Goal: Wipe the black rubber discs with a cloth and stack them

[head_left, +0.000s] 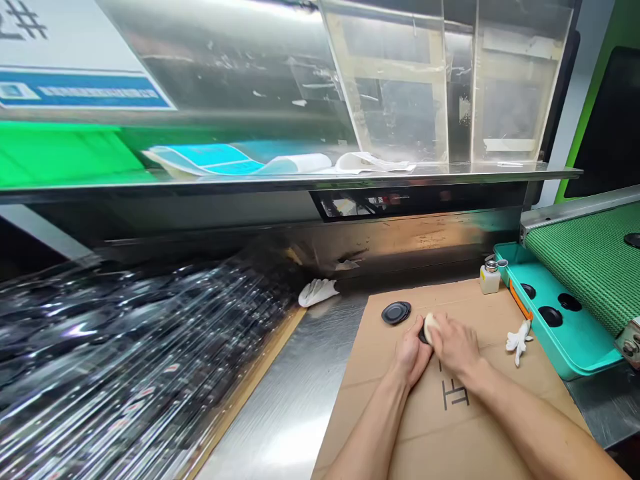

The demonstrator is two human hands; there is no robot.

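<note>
Above a brown cardboard sheet, my left hand is closed round a small round black part. My right hand grips a cream-coloured pad and presses it against the black part. Both hands are close together, and the fingers partly hide the part. Just beyond my left hand, flat black round pieces lie on the cardboard.
A teal tray with several black discs stands at the right beside a green conveyor belt. Near it are a white bottle and a crumpled white glove. Clear plastic-wrapped black parts fill the left. A metal shelf runs above.
</note>
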